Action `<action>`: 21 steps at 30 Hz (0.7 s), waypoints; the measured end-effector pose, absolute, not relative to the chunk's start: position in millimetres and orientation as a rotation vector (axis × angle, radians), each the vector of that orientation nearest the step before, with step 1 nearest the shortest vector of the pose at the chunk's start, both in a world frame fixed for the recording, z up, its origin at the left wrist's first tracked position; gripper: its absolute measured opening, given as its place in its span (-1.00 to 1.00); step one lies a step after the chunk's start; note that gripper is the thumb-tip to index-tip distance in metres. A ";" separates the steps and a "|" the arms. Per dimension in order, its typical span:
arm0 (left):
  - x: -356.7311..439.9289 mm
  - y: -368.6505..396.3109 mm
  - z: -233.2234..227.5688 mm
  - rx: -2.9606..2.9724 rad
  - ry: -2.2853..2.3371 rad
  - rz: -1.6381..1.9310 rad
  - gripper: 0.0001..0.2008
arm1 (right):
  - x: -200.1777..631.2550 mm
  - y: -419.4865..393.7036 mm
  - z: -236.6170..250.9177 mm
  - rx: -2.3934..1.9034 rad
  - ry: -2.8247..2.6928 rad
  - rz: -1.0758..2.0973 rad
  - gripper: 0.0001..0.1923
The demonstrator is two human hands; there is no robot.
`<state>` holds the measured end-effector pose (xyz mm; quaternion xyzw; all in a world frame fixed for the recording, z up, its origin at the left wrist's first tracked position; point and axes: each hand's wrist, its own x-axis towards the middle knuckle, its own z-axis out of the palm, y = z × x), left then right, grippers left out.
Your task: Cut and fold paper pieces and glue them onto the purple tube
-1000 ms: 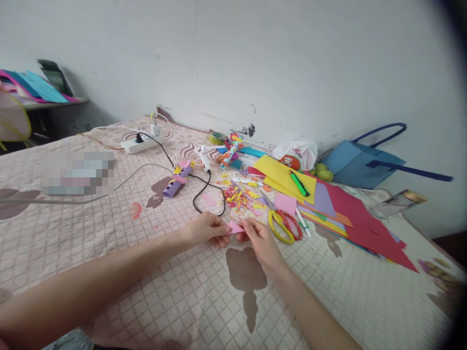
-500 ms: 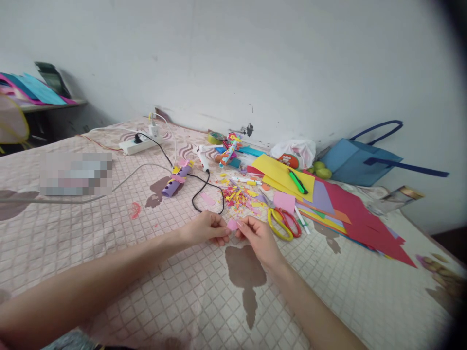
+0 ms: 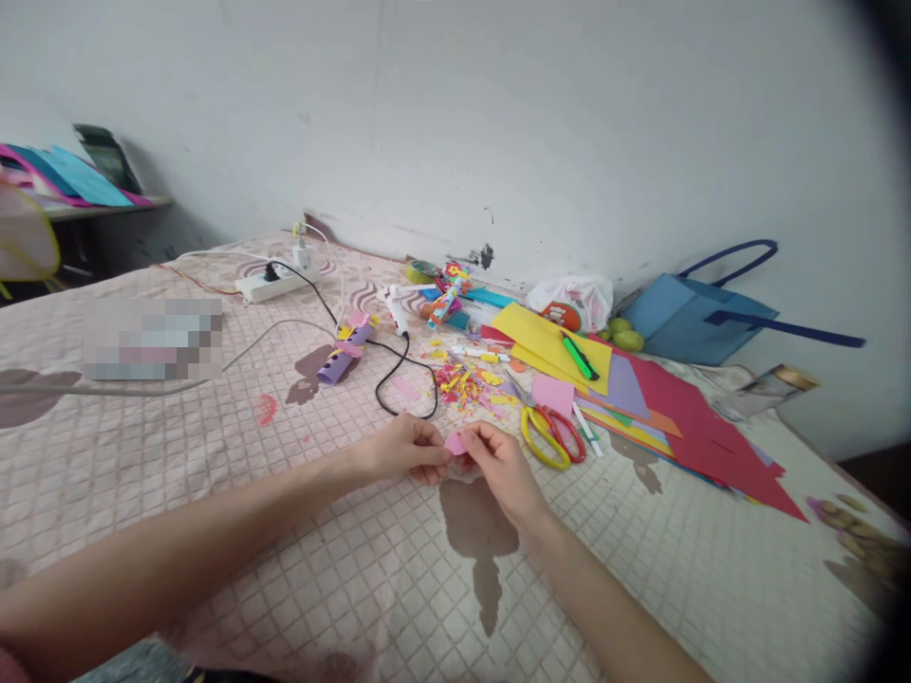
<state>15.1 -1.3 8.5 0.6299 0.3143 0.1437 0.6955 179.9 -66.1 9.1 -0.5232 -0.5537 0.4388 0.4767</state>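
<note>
Between my two hands is a small pink piece of paper [image 3: 455,443], pinched at both sides just above the table. My left hand [image 3: 413,448] grips its left edge with thumb and fingers; my right hand [image 3: 496,460] holds the other edge the same way. Right of my right hand lie scissors with yellow handles [image 3: 545,438] and another pair with red handles [image 3: 567,432]. A heap of coloured paper scraps [image 3: 466,381] sits just beyond my hands. Farther left rests a purple paper roll [image 3: 342,359] with pink and yellow trim.
A white glue gun [image 3: 395,308] with a looping black cord lies behind the scraps. Coloured paper sheets [image 3: 683,408] and a green cutter knife [image 3: 579,356] are on the right, near a blue bag [image 3: 701,318]. A power strip [image 3: 274,283] stands back left.
Both hands keep their pinch on the pink paper, which has shifted and turned very slightly between the fingers. The objects on the table have stayed put; the view moved a little.
</note>
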 end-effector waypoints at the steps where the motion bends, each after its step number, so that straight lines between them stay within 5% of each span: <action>1: 14.9 -1.4 9.5 1.391 0.705 0.322 -0.65 | 180.8 -65.8 9.7 -1.262 -1.322 1.096 -0.76; 21: 20.1 -5.4 6.5 1.265 0.771 0.704 -0.72 | 166.0 -67.8 2.8 -1.163 -1.128 1.162 -0.89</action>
